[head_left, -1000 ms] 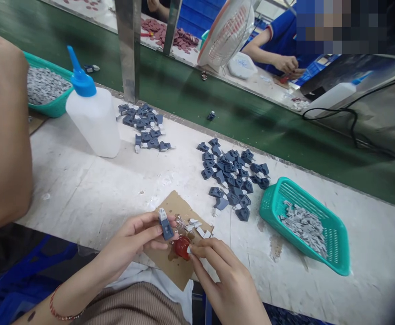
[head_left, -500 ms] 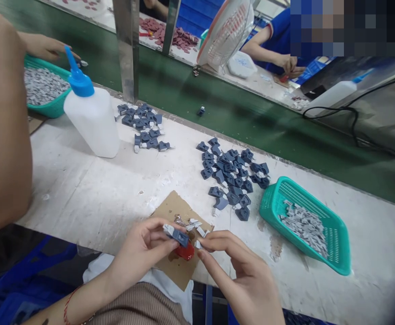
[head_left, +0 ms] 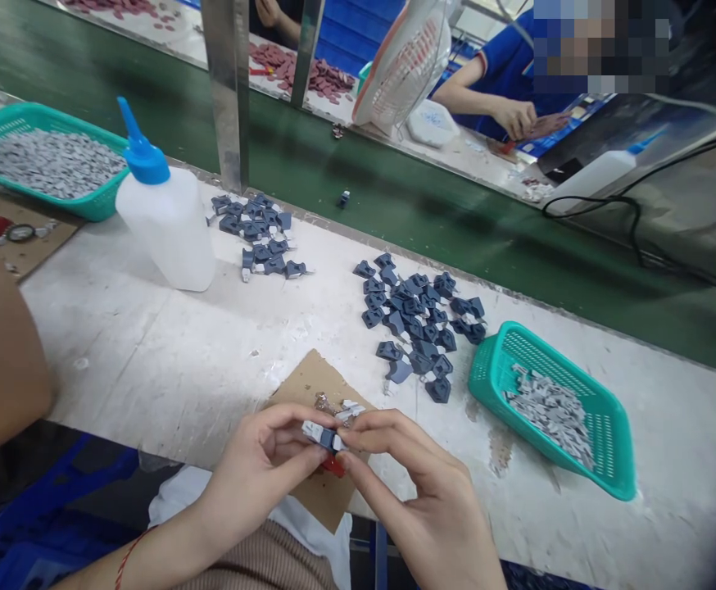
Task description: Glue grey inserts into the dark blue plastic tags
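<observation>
Between its thumb and fingers, my left hand (head_left: 260, 459) pinches a small dark blue plastic part with a light grey piece (head_left: 319, 435) on its left end. My right hand (head_left: 407, 475) grips a small light grey piece (head_left: 337, 443) against the right end of that blue part. Below both hands lies a square of brown cardboard (head_left: 312, 373). On it are a red object (head_left: 333, 467), partly hidden by my fingers, and several loose grey pieces (head_left: 351, 410).
Dark blue parts lie in a large group (head_left: 416, 307) and a smaller one (head_left: 260, 233). Grey pieces fill a green basket (head_left: 625, 447) at right and another (head_left: 97, 205) at left. A white bottle (head_left: 170, 229) stands left. A co-worker's arm (head_left: 2, 328) is at far left; a green belt (head_left: 395, 197) runs behind.
My right hand has moved left and brought its grey piece against the blue part. The co-worker's hand at left has withdrawn from over the left basket. The small part on the belt has shifted left.
</observation>
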{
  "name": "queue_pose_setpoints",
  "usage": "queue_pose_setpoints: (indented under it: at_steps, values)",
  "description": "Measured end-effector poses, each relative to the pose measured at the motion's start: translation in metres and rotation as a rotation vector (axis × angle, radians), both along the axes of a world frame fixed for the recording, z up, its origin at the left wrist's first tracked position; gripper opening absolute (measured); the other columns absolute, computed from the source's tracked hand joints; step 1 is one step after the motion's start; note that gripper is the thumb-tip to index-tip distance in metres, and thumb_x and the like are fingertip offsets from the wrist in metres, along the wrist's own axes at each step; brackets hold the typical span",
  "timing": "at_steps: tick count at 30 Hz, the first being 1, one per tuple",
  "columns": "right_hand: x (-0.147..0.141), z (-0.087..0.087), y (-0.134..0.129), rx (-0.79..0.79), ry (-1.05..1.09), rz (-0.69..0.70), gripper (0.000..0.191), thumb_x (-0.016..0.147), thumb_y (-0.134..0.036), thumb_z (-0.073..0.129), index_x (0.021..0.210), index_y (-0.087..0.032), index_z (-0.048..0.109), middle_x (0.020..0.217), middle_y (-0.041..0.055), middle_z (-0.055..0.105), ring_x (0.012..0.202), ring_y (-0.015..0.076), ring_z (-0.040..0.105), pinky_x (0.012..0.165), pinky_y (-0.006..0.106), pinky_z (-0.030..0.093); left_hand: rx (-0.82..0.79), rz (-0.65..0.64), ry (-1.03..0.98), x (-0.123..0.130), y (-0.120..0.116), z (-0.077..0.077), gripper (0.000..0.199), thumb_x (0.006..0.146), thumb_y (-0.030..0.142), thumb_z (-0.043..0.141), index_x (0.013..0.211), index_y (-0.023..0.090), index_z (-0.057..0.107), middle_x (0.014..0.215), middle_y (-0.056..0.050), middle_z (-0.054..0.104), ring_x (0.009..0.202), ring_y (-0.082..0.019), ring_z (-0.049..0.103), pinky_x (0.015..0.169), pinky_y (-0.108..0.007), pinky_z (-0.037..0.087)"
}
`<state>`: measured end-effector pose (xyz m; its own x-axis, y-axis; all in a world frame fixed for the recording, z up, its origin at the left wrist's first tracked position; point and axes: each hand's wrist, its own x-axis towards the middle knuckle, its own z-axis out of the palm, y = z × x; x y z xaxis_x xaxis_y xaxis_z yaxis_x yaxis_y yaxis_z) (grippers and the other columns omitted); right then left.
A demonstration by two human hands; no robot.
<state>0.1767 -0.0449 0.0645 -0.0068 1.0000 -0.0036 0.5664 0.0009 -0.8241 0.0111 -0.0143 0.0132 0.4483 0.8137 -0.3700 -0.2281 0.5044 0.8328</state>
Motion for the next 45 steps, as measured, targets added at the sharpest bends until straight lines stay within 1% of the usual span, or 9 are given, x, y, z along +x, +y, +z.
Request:
queue_pose_setpoints:
  at_steps: [7,13,19,25,32,36,40,42,45]
  values:
    - [0.009,0.003,-0.002,-0.108,0.153,-0.021,0.012,0.086,-0.027,0.067,0.096,-0.031,0.074,0.098,0.0018,0.069,0.097,0.0174,0.065,0.084,0.025,0.053,0.01,0.006,-0.015,0.002,0.004,0.005,0.017,0.078,0.014,0.07,0.092,0.023,0.074,0.093,-0.003,0.078,0.077,-0.017,0.073,0.072,-0.025,0.06]
    - [0.005,-0.001,0.001,-0.198,0.434,-0.154,0.026,0.093,-0.047,0.055,0.107,-0.029,0.066,0.082,0.0012,0.064,0.075,0.0148,0.062,0.068,0.024,0.053,0.087,0.011,-0.006,0.006,0.009,0.014,0.019,0.078,0.012,0.07,0.09,0.026,0.076,0.1,-0.003,0.077,0.086,-0.018,0.073,0.073,-0.024,0.06]
    - [-0.013,-0.011,0.01,-0.373,0.704,-0.145,0.037,0.09,-0.053,0.057,0.115,-0.027,0.06,0.076,-0.0012,0.059,0.062,0.0104,0.053,0.059,0.021,0.046,0.109,0.06,-0.127,0.018,0.011,0.015,0.016,0.077,0.011,0.07,0.086,0.023,0.075,0.091,-0.002,0.073,0.055,-0.012,0.068,0.057,-0.024,0.059]
    - [-0.011,-0.02,0.019,-0.348,0.873,-0.164,0.04,0.083,-0.055,0.064,0.111,-0.025,0.064,0.073,-0.0015,0.056,0.053,0.0075,0.041,0.049,0.019,0.037,0.211,0.051,-0.075,0.023,0.019,0.015,0.015,0.079,0.013,0.069,0.09,0.023,0.075,0.101,-0.006,0.069,0.064,-0.017,0.071,0.056,-0.029,0.061]
    - [-0.006,-0.008,0.027,-0.276,0.884,-0.241,0.043,0.083,-0.062,0.059,0.103,-0.025,0.07,0.102,0.006,0.067,0.056,0.0107,0.051,0.046,0.02,0.041,0.192,-0.106,-0.04,0.035,0.038,0.028,0.018,0.076,0.01,0.068,0.086,0.022,0.076,0.101,-0.005,0.068,0.06,-0.016,0.071,0.062,-0.029,0.062]
    - [0.006,-0.016,0.035,-0.189,0.767,-0.302,0.046,0.087,-0.062,0.052,0.11,-0.026,0.067,0.102,0.0074,0.069,0.054,0.0128,0.054,0.044,0.023,0.043,0.171,-0.136,-0.103,0.049,0.052,0.034,0.018,0.074,0.01,0.07,0.086,0.022,0.075,0.1,-0.004,0.069,0.062,-0.016,0.072,0.063,-0.029,0.061]
    - [0.03,-0.033,0.047,-0.127,0.793,-0.343,0.07,0.087,-0.073,0.036,0.132,-0.022,0.052,0.067,0.0022,0.063,0.042,0.0127,0.046,0.039,0.024,0.039,0.422,-0.242,0.04,0.07,0.095,0.038,0.016,0.075,0.014,0.072,0.091,0.018,0.076,0.101,-0.006,0.074,0.08,-0.022,0.073,0.077,-0.033,0.06]
    - [0.043,-0.037,0.048,-0.123,0.84,-0.375,0.083,0.083,-0.079,0.034,0.139,-0.019,0.044,0.056,-0.0018,0.056,0.036,0.0122,0.04,0.035,0.023,0.034,0.568,-0.192,0.195,0.082,0.138,0.037,0.018,0.081,0.019,0.069,0.098,0.016,0.075,0.092,-0.005,0.077,0.089,-0.022,0.072,0.086,-0.035,0.057]
    - [0.059,-0.036,0.039,-0.136,0.819,-0.514,0.078,0.085,-0.074,0.04,0.14,-0.019,0.04,0.056,-0.0028,0.054,0.038,0.012,0.038,0.036,0.023,0.032,0.601,-0.013,0.377,0.098,0.219,0.032,0.021,0.089,0.019,0.061,0.108,0.013,0.068,0.102,-0.007,0.074,0.095,-0.02,0.069,0.09,-0.036,0.054]
